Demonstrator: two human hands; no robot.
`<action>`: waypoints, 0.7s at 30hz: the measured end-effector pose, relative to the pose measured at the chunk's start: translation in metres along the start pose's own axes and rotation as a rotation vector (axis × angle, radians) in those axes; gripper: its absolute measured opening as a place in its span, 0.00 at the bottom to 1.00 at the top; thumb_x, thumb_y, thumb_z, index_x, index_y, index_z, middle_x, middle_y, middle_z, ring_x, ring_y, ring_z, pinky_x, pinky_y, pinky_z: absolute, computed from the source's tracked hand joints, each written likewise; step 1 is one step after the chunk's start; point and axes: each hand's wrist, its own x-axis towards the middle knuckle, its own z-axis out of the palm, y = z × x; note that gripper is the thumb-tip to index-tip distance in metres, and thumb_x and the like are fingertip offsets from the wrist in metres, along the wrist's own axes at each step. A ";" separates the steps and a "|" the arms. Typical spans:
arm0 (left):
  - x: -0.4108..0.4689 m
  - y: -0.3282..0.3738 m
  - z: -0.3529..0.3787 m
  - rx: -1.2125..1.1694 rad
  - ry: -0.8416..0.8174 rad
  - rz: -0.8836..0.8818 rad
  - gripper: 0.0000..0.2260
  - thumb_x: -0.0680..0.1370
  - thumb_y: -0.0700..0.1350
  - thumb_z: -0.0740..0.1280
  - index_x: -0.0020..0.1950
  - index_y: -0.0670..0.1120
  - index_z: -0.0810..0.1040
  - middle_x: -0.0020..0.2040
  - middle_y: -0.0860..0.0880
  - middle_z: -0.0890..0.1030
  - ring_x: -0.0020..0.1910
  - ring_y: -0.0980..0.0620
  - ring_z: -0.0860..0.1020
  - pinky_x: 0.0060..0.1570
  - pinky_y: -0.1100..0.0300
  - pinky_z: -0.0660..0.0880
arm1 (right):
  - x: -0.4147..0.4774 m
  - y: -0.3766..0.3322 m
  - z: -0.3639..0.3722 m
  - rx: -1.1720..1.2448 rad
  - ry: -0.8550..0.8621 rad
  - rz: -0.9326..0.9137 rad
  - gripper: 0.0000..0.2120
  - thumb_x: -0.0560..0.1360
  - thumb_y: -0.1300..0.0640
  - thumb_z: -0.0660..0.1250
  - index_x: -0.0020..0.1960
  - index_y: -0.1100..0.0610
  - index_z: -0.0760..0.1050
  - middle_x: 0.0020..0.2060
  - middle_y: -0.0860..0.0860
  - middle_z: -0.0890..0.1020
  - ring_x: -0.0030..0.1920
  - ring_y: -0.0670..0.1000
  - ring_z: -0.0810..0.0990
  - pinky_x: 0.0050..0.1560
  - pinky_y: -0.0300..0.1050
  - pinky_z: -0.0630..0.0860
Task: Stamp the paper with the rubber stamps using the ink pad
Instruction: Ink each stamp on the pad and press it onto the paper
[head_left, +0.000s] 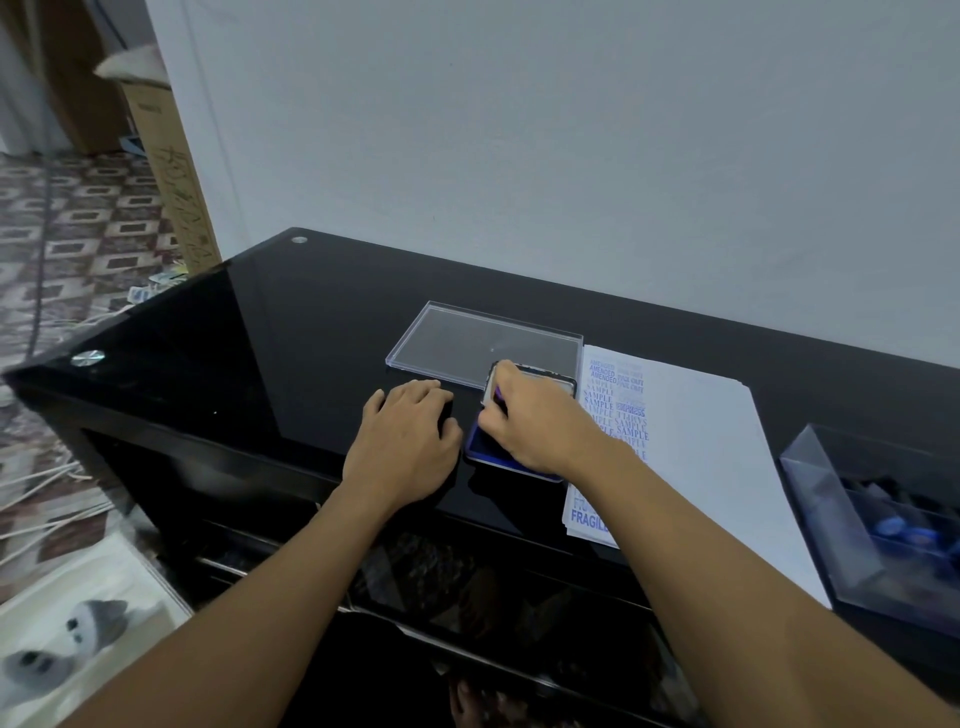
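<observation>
My right hand (530, 421) pinches a rubber stamp (491, 389) and holds it down on the blue ink pad (485, 449), which lies on the black glass table (260, 364). Most of the pad is hidden under that hand. My left hand (410, 431) rests flat on the table just left of the pad, fingers relaxed. To the right of the pad lies the white paper (691, 441), with columns of blue stamped words such as AMENDED, SAMPLE and FRAGILE along its left side.
The pad's clear plastic lid (457, 338) lies behind the hands. A clear box (878, 519) with several blue-handled stamps stands at the right table edge. The wall runs behind the table. Patterned floor, cables and a cardboard box lie to the left.
</observation>
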 end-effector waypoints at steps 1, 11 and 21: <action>0.000 0.000 0.000 0.000 0.001 0.000 0.19 0.82 0.52 0.57 0.72 0.50 0.71 0.75 0.53 0.68 0.75 0.54 0.62 0.77 0.47 0.53 | 0.002 -0.001 -0.001 -0.006 -0.006 0.006 0.08 0.79 0.51 0.59 0.48 0.56 0.65 0.36 0.53 0.75 0.38 0.57 0.74 0.38 0.51 0.71; 0.000 -0.001 0.001 -0.001 0.009 -0.004 0.19 0.82 0.52 0.57 0.72 0.50 0.71 0.75 0.54 0.68 0.75 0.54 0.63 0.77 0.47 0.53 | 0.009 -0.006 -0.007 -0.021 -0.053 0.041 0.08 0.78 0.51 0.59 0.48 0.56 0.66 0.41 0.56 0.78 0.41 0.60 0.75 0.42 0.51 0.72; 0.000 0.000 0.001 -0.003 0.016 -0.004 0.19 0.82 0.51 0.57 0.72 0.51 0.72 0.75 0.54 0.68 0.75 0.55 0.63 0.77 0.47 0.53 | -0.003 0.000 0.002 0.010 0.013 0.012 0.08 0.79 0.52 0.59 0.46 0.55 0.63 0.36 0.53 0.75 0.37 0.56 0.73 0.38 0.52 0.71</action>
